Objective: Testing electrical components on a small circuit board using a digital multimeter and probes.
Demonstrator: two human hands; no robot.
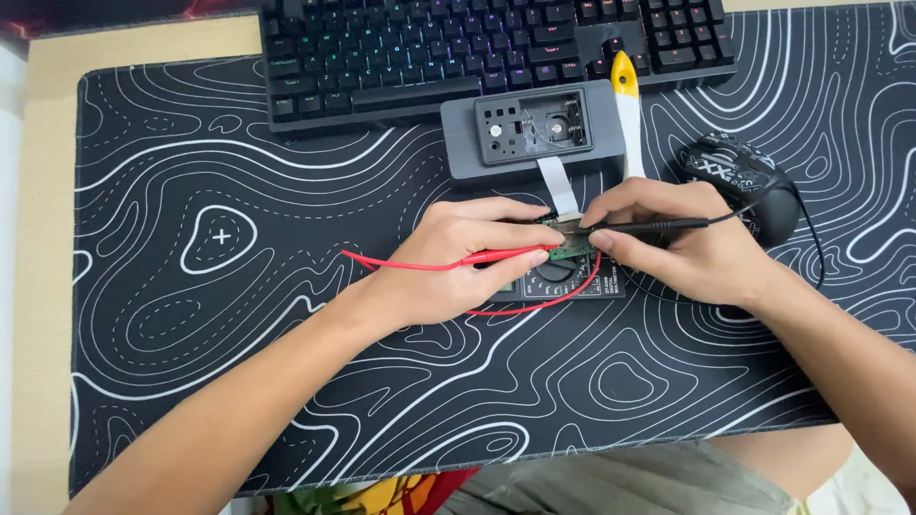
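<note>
Probes on the board (570, 246) | left hand (448, 262) pinching red probe (501, 256) | right hand (677, 238) gripping black probe (658, 226) — we're right over the meter (563, 278), mouse (749, 181) beside

A black desk mat (239, 315) with white contour lines carries a keyboard (477, 48), mouse (739, 181), grey case (530, 133) and multimeter (563, 281).

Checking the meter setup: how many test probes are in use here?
2. The red probe is in the left hand; the black probe is in the right hand. Both tips meet the small green board.
</note>
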